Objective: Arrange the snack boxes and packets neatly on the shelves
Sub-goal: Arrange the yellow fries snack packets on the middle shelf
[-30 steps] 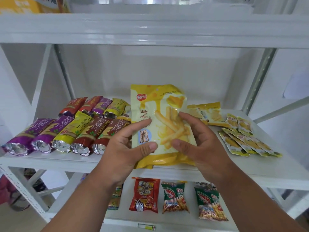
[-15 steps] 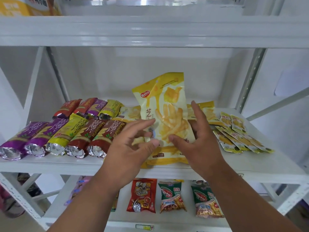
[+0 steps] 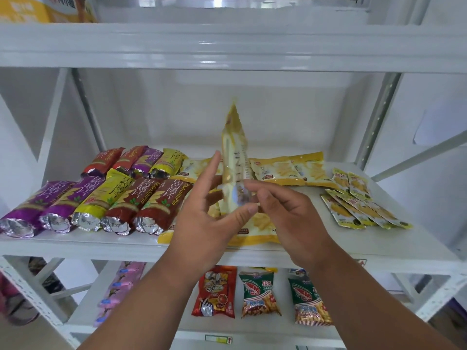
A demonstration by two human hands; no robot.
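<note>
Standing edge-on above the white metal shelf (image 3: 316,238), the yellow plastic fries packet (image 3: 233,157) looked light, soft, slippery; left hand (image 3: 207,223) and right hand (image 3: 285,213) pinched its lower end.

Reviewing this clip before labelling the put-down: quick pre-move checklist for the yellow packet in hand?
1. Yellow packet gripped: ok, pinched low between left hand and right hand.
2. Orientation: not ok, edge-on and upright, not flat.
3. Matching yellow packets behind on the middle shelf: ok.
4. Another yellow packet lies under the hands: ok, stack target.
5. Grip firmness: cannot tell, blurred.
</note>
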